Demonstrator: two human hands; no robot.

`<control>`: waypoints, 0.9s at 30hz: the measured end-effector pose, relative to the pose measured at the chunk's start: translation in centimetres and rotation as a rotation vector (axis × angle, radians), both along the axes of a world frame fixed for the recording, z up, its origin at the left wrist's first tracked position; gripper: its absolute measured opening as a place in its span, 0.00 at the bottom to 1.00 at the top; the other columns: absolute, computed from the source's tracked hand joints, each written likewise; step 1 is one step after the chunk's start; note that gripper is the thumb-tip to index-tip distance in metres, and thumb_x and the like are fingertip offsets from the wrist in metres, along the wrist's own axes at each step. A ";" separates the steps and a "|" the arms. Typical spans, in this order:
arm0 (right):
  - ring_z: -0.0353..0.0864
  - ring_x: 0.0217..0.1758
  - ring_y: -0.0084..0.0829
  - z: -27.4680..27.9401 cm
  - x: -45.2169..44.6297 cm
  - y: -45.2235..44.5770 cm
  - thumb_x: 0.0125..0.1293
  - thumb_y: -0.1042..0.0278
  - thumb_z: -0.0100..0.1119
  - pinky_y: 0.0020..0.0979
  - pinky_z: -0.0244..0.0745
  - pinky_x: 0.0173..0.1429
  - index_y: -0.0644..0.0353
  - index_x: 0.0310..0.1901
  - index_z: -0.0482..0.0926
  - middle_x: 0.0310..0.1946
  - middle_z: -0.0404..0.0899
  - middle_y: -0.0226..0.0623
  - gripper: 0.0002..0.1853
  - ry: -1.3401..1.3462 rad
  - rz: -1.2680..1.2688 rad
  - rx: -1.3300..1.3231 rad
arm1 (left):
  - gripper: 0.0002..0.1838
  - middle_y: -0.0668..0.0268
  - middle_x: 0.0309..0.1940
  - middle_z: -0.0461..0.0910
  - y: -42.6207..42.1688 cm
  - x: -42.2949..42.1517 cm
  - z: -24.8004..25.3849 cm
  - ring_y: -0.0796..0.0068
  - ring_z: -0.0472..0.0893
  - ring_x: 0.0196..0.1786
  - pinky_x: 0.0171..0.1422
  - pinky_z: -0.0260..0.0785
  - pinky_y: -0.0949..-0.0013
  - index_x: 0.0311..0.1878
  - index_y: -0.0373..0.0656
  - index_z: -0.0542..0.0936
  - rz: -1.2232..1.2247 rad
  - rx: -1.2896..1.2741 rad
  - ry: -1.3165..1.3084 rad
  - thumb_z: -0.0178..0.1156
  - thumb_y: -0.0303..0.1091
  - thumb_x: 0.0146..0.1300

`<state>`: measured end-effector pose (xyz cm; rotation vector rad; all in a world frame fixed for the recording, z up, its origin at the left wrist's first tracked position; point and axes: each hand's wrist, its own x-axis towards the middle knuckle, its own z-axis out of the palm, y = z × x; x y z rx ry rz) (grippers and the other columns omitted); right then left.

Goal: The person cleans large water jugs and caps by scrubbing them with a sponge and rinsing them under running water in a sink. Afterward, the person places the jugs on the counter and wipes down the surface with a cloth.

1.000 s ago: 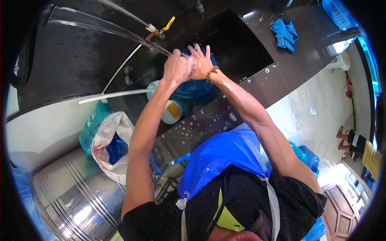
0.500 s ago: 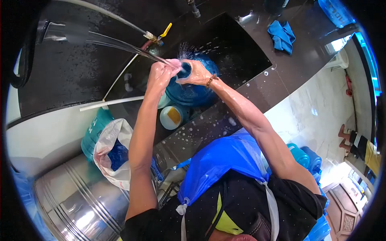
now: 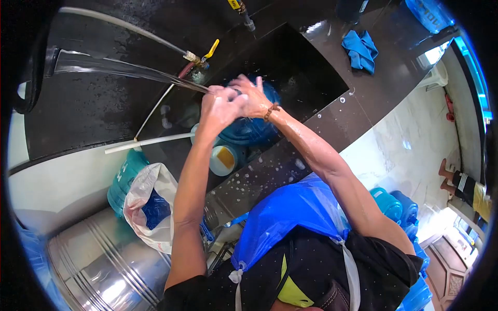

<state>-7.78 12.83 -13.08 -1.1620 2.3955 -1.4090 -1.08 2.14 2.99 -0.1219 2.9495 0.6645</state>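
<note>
A large blue water jug [image 3: 251, 132] stands in the dark sink, its mouth mostly covered by my hands. My left hand [image 3: 223, 109] is at the neck's left side, its fingers bent and blurred. Over the neck's right side lies my right hand [image 3: 252, 99], fingers apart, with a beaded bracelet [image 3: 271, 111] at the wrist. A stream of water [image 3: 129, 68] from a black spout [image 3: 50, 61] reaches my left hand. Just below the jug sits a white round tub [image 3: 223, 161] with a yellow sponge-like piece [image 3: 226, 157] on it.
A yellow-handled valve [image 3: 211, 49] and a white pipe [image 3: 150, 143] are left of the sink. A blue cloth [image 3: 360, 51] lies on the dark counter. Nearby are a white sack [image 3: 151, 207], a metal drum [image 3: 109, 259] and blue jugs [image 3: 388, 202]. Another person's legs [image 3: 447, 179] show far right.
My hands have shifted from gripping the jug's mouth to lying over it. My right fingers have spread, and my left hand has turned and covers more of the opening.
</note>
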 end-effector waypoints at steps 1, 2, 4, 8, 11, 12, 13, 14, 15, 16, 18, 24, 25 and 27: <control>0.54 0.80 0.51 -0.3 0.0 0.3 0.42 0.40 0.77 0.77 0.33 0.74 0.50 0.60 0.81 0.71 0.66 0.54 0.41 0.097 -0.045 0.070 | 0.28 0.44 0.41 0.84 0.4 -0.4 -1.5 0.45 0.84 0.45 0.53 0.76 0.55 0.41 0.31 0.86 0.056 -0.185 -0.010 0.64 0.54 0.61; 0.47 0.83 0.52 -0.7 0.3 1.1 0.42 0.41 0.77 0.81 0.29 0.73 0.50 0.62 0.80 0.74 0.60 0.54 0.42 0.190 -0.089 0.141 | 0.31 0.41 0.42 0.84 1.2 -0.6 -3.1 0.42 0.84 0.45 0.53 0.76 0.53 0.40 0.30 0.86 0.112 -0.368 -0.023 0.63 0.58 0.61; 0.44 0.83 0.56 -0.8 0.1 1.8 0.41 0.37 0.75 0.79 0.28 0.74 0.47 0.65 0.78 0.75 0.58 0.55 0.46 0.214 -0.070 0.250 | 0.29 0.36 0.44 0.81 2.6 -0.8 -3.8 0.40 0.83 0.44 0.53 0.75 0.49 0.37 0.29 0.85 0.109 -0.279 0.029 0.58 0.53 0.67; 0.65 0.74 0.56 -1.8 -0.5 1.7 0.43 0.43 0.73 0.74 0.46 0.73 0.50 0.63 0.76 0.62 0.75 0.53 0.43 0.210 0.032 0.042 | 0.17 0.43 0.53 0.80 0.2 -0.5 -5.1 0.45 0.81 0.52 0.61 0.73 0.52 0.38 0.30 0.85 -0.228 -0.221 0.004 0.58 0.38 0.66; 0.80 0.60 0.55 1.9 -0.1 0.8 0.44 0.53 0.75 0.50 0.69 0.69 0.57 0.60 0.77 0.52 0.83 0.52 0.38 -0.179 0.147 -0.085 | 0.13 0.45 0.56 0.77 -2.1 0.9 -3.3 0.47 0.81 0.55 0.62 0.73 0.56 0.45 0.31 0.84 -0.321 0.063 0.134 0.59 0.28 0.61; 0.82 0.56 0.54 2.7 0.5 0.8 0.43 0.56 0.76 0.43 0.74 0.65 0.59 0.58 0.77 0.49 0.84 0.53 0.37 -0.306 0.115 -0.204 | 0.14 0.45 0.57 0.77 -2.1 1.1 -2.5 0.47 0.81 0.55 0.62 0.73 0.56 0.48 0.32 0.84 -0.317 0.198 0.207 0.59 0.25 0.59; 0.85 0.54 0.49 2.7 0.4 0.4 0.40 0.58 0.78 0.43 0.78 0.60 0.63 0.54 0.79 0.48 0.85 0.52 0.36 -0.234 0.120 -0.430 | 0.20 0.50 0.58 0.79 -1.3 1.4 -0.7 0.57 0.79 0.63 0.71 0.68 0.61 0.55 0.32 0.82 -0.153 0.219 0.231 0.55 0.22 0.59; 0.85 0.54 0.47 2.7 0.4 -0.1 0.39 0.56 0.79 0.42 0.78 0.61 0.64 0.51 0.81 0.48 0.85 0.52 0.35 -0.209 0.011 -0.381 | 0.20 0.52 0.56 0.81 -0.9 1.3 -0.3 0.60 0.82 0.58 0.66 0.73 0.64 0.54 0.29 0.82 0.063 0.314 0.277 0.54 0.20 0.58; 0.85 0.54 0.47 2.9 0.3 -0.2 0.40 0.56 0.79 0.42 0.78 0.61 0.64 0.52 0.81 0.48 0.85 0.51 0.35 -0.257 0.018 -0.321 | 0.19 0.52 0.53 0.83 -0.7 1.1 0.3 0.62 0.84 0.55 0.64 0.75 0.66 0.53 0.28 0.82 0.238 0.594 0.166 0.54 0.18 0.58; 0.85 0.54 0.48 3.1 -0.1 -0.1 0.41 0.55 0.79 0.41 0.78 0.61 0.65 0.53 0.80 0.48 0.85 0.51 0.36 -0.294 0.024 -0.264 | 0.19 0.52 0.50 0.84 -0.7 0.6 0.6 0.63 0.85 0.52 0.62 0.78 0.68 0.53 0.27 0.82 0.406 0.870 0.061 0.53 0.17 0.58; 0.84 0.54 0.49 3.5 -0.3 0.3 0.42 0.52 0.78 0.40 0.77 0.62 0.65 0.54 0.80 0.48 0.85 0.51 0.37 -0.310 0.048 -0.178 | 0.15 0.51 0.46 0.85 -1.7 0.1 -0.8 0.63 0.86 0.49 0.61 0.79 0.67 0.50 0.25 0.82 0.441 0.997 0.025 0.52 0.16 0.61; 0.82 0.58 0.50 3.4 0.0 0.9 0.44 0.52 0.78 0.42 0.74 0.65 0.67 0.55 0.78 0.51 0.83 0.53 0.38 -0.250 0.102 -0.227 | 0.11 0.53 0.43 0.85 -2.3 0.0 -2.0 0.63 0.86 0.47 0.63 0.78 0.65 0.48 0.26 0.82 0.347 1.080 0.036 0.58 0.20 0.63; 0.82 0.58 0.50 3.1 -0.2 0.8 0.44 0.53 0.78 0.42 0.73 0.65 0.66 0.55 0.78 0.51 0.83 0.53 0.38 -0.248 0.123 -0.230 | 0.12 0.55 0.41 0.85 -2.8 0.0 -2.4 0.65 0.86 0.46 0.60 0.79 0.65 0.47 0.27 0.83 0.322 1.109 0.002 0.61 0.23 0.63; 0.81 0.57 0.50 3.0 0.0 0.1 0.44 0.54 0.79 0.42 0.73 0.65 0.66 0.55 0.78 0.51 0.83 0.52 0.37 -0.251 0.172 -0.238 | 0.12 0.56 0.39 0.85 -3.2 0.1 -2.3 0.67 0.86 0.45 0.56 0.79 0.67 0.46 0.28 0.84 0.318 0.962 -0.007 0.61 0.26 0.64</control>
